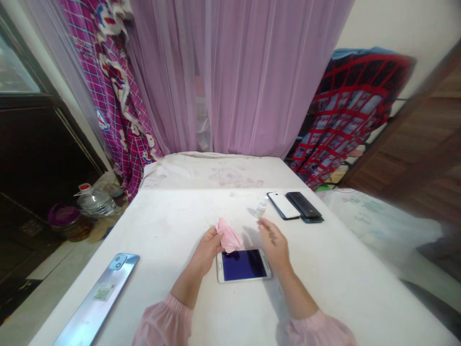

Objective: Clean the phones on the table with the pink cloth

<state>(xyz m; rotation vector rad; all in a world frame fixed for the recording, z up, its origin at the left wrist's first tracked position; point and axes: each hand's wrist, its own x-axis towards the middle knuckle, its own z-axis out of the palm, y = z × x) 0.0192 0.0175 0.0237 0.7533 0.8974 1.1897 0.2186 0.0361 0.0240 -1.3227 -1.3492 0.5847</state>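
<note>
On a white-covered table [187, 216] in the head view, a white-framed phone [245, 265] lies screen up between the person's two hands, its long side running across the view. The left hand [208, 247] pinches a pink cloth [229, 236] between thumb and fingertips, the fingers nearly closed on it; the cloth hangs over the far left edge of the phone, and whether it touches the glass I cannot tell. The right hand [275, 242] is raised at the phone's right end, fingers partly curled and thumb side up, with the fingertips close to a small clear bottle [261, 207] with a white label. Whether those fingers touch the bottle, or how firmly they close, I cannot tell.

Beyond the right hand, a phone with a white back [284, 205] lies on a darker edge, just beside a stack of dark phones [304, 206]. Well apart, at the table's near left, a bluish phone [99, 298] lies back up, with a camera block at its far end and a sticker on it. Behind the table hangs a lilac curtain [259, 77]; on the floor to the left stand a large clear water bottle [96, 203] with a red cap and a container with a purple lid [64, 215].
</note>
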